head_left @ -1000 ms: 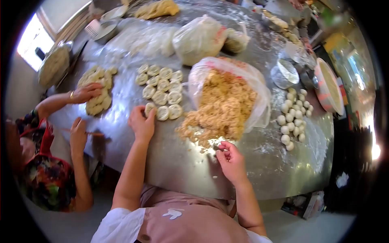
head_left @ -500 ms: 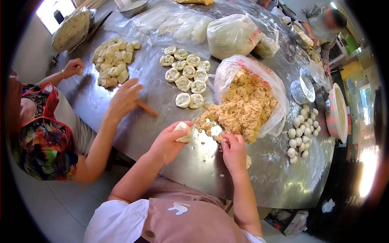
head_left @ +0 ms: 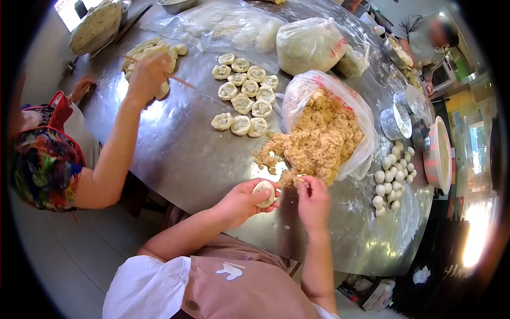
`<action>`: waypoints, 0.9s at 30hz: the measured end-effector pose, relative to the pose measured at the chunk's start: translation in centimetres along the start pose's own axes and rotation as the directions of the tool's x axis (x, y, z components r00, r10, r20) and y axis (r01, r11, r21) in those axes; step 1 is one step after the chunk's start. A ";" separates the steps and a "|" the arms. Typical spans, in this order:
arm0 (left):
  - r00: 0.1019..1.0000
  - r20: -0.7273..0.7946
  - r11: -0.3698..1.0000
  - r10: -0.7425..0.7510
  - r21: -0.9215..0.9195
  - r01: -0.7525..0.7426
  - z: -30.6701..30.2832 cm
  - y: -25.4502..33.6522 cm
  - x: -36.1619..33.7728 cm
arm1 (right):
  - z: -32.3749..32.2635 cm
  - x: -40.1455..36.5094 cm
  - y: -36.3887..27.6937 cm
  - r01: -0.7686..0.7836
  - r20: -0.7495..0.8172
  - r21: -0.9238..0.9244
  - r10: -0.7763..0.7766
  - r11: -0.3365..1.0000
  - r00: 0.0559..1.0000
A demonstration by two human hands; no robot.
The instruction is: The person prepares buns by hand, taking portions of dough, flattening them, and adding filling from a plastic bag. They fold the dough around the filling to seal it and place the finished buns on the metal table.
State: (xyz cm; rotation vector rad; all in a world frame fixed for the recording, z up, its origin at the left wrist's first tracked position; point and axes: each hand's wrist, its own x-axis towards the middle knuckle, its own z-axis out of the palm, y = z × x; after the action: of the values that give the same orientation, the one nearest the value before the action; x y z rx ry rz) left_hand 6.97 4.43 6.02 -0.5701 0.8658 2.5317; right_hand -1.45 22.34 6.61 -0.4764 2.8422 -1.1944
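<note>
My left hand (head_left: 241, 203) is closed around a small round of pale dough (head_left: 264, 194), its thumb pressed on top. Just to its right, my right hand (head_left: 314, 202) pinches a bit of crumbly golden-brown filling at the near edge of the big filling heap (head_left: 324, 141). That heap spills out of a clear plastic bag (head_left: 366, 146) onto the metal table (head_left: 186, 159). Beyond my left hand lie several round dough pieces (head_left: 242, 103) with pale, uneven tops, set in rows.
At the left a co-worker's hand (head_left: 146, 80) holds a thin stick above a pile of dough lumps (head_left: 137, 56). Several white dough balls (head_left: 390, 178) lie at the right, near a metal bowl (head_left: 396, 121) and a large basin (head_left: 440, 154). A tied bag (head_left: 308, 47) stands behind.
My left hand has moved right, closer to my right hand, with the dough round. The co-worker's stick hand has moved up over the dough lumps, and one more round lies in the nearest row.
</note>
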 end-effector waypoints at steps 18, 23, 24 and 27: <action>1.000 -0.015 0.999 0.021 -0.043 -0.022 0.0 -0.5 0.6 | 1.7 -0.6 1.9 0.037 0.051 -0.076 -0.033 0.996 0.998; 0.995 -0.080 0.997 0.053 -0.048 -0.057 0.5 -0.8 1.7 | -0.5 -1.0 -0.6 -0.244 0.151 0.330 0.204 0.912 0.967; 0.994 -0.073 0.994 0.085 -0.065 -0.090 0.9 -1.0 2.0 | -1.0 -1.1 -1.6 -0.322 0.230 0.398 0.247 0.859 0.941; 0.989 -0.044 0.987 0.143 -0.069 -0.145 2.3 -1.6 2.7 | -0.1 -1.4 -2.1 -0.223 0.237 0.508 0.114 0.832 0.965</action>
State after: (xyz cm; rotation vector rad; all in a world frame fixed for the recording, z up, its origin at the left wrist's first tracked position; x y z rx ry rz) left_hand 4.92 7.72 5.51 -0.6012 0.8612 2.6999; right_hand 0.47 21.42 8.02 -0.2822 2.1914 -1.6978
